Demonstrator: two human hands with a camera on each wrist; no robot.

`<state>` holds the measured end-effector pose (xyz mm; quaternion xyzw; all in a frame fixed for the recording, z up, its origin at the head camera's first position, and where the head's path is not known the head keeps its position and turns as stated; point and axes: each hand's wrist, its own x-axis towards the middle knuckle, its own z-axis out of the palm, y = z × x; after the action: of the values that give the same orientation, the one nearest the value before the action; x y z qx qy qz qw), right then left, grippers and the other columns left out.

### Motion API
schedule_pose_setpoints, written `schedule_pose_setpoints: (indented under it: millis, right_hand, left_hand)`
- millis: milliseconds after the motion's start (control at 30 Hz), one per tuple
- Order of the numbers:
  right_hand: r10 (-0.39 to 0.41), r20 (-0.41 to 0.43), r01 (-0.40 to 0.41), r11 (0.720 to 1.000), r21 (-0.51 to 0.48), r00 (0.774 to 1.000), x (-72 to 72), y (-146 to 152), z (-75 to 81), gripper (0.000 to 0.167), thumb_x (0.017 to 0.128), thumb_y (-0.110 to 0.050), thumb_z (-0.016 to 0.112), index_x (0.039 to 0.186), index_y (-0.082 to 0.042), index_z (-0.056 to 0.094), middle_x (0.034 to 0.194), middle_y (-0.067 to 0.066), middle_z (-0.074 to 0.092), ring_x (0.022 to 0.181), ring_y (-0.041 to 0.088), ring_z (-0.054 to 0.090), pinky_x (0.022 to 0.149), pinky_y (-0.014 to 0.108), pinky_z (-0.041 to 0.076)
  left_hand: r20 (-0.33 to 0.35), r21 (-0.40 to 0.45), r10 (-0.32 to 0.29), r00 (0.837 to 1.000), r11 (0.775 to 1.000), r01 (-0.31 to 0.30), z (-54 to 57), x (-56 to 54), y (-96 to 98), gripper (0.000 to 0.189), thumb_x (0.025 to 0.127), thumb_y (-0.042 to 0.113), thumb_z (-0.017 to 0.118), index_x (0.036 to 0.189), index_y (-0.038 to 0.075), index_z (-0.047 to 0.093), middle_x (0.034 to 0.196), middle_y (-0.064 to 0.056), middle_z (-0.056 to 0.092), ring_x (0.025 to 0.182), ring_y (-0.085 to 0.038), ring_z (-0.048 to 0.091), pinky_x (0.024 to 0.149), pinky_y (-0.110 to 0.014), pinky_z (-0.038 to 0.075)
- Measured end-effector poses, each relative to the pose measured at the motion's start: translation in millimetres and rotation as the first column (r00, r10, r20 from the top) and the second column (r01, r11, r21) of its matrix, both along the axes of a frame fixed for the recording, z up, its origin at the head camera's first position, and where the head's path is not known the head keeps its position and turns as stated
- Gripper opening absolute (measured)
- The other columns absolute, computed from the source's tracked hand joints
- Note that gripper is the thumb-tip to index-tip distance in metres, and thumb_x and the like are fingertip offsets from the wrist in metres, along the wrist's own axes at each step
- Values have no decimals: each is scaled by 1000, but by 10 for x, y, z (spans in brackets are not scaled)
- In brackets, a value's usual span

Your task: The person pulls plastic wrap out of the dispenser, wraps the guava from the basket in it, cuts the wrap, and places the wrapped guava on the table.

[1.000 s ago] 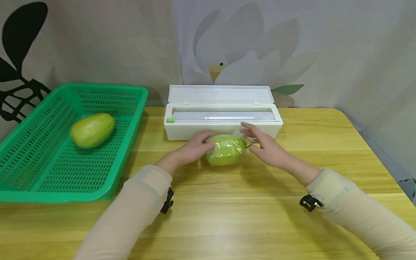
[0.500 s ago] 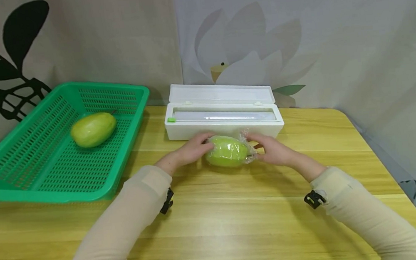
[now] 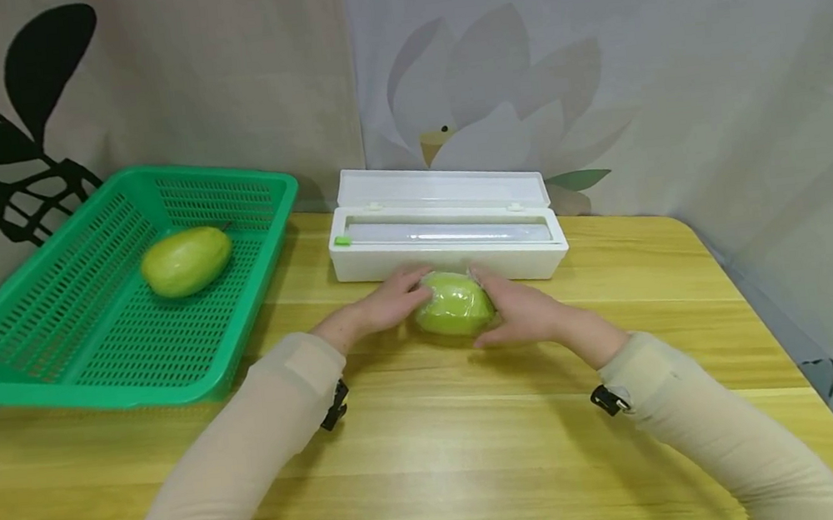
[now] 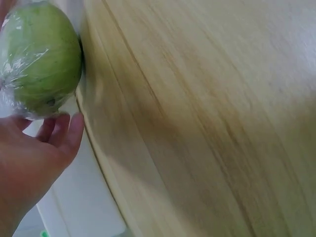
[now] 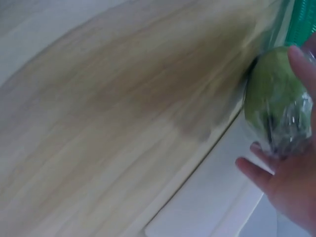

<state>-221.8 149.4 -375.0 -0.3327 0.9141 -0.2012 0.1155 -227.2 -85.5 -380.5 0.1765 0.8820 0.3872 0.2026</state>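
A green pear [image 3: 455, 305] wrapped in clear cling film lies on the table in front of a white film dispenser [image 3: 454, 258]. My left hand [image 3: 384, 300] holds its left end, thumb on top; in the left wrist view the fingers [image 4: 59, 131] bend in behind that end. At the other end, my right hand [image 3: 523, 310] presses with palm and spread fingers, seen in the right wrist view with the thumb over the fruit and two fingers [image 5: 254, 173] fairly straight. Crinkled film [image 5: 291, 136] bunches against the right palm. The stem is hidden.
A green slotted basket [image 3: 244, 343] at the left contains a second, bare pear [image 3: 187, 262]. Behind the hands, the dispenser's lid [image 3: 443, 188] is raised and a film roll [image 3: 451, 231] shows inside. The wooden table [image 3: 421, 460] meets a patterned cloth backdrop at the back.
My right hand has moved from pinching the loose film at the right end to lying against that end, over the film. The left hand stays almost still.
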Motion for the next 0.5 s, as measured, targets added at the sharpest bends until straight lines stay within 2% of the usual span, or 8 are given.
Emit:
schedule_pose_setpoints:
  millis: [100, 200, 267, 333, 400, 500]
  right_hand:
    - [-12, -52, 14, 999, 38, 999, 2, -44, 9, 110, 72, -33, 80, 147, 4, 8, 144, 26, 34, 130, 37, 41, 109, 47, 35]
    - [-24, -114, 33, 997, 74, 993, 3, -67, 13, 106, 74, -33, 79, 146, 6, 12, 142, 27, 37, 128, 38, 42, 106, 47, 38]
    - [-44, -161, 60, 993, 100, 986, 3, -70, 6, 105, 73, -36, 79, 146, 5, 16, 139, 25, 39, 125, 36, 43, 103, 45, 41]
    - [-53, -206, 78, 990, 115, 977, 7, -67, -3, 106, 71, -38, 80, 146, 4, 18, 133, 23, 41, 120, 33, 44, 100, 43, 44]
    - [-52, -238, 80, 991, 111, 970, 12, -66, -9, 106, 70, -39, 81, 146, 4, 20, 125, 21, 43, 111, 29, 45, 94, 41, 47]
    - [-35, -250, 58, 995, 86, 968, 15, -67, -12, 104, 71, -35, 81, 145, 5, 21, 120, 20, 44, 104, 26, 46, 91, 39, 47]
  left_hand:
    - [-94, -49, 14, 995, 999, -19, -5, 7, 6, 65, 94, 39, 41, 149, 11, 21, 148, -18, 24, 133, -33, 33, 111, -50, 30]
    - [-220, -53, 33, 975, 998, -45, -4, 15, 9, 59, 92, 36, 50, 138, 3, 34, 135, -15, 37, 121, -28, 42, 105, -44, 39]
    - [-272, -38, 28, 962, 998, -40, -2, 32, 4, 49, 92, 34, 53, 127, 1, 41, 124, -13, 43, 113, -25, 45, 100, -39, 43]
    - [-297, -17, 8, 955, 1000, -14, -1, 53, -3, 39, 93, 31, 53, 117, 2, 44, 114, -11, 46, 105, -23, 46, 95, -36, 44]
    - [-297, 2, -10, 955, 1000, 11, -4, 76, -13, 37, 93, 32, 55, 115, 3, 45, 113, -9, 45, 103, -21, 45, 94, -36, 44]
    - [-293, 16, -28, 956, 999, 34, -27, 92, -21, 48, 87, 32, 65, 118, 3, 44, 117, -9, 44, 106, -21, 46, 97, -36, 43]
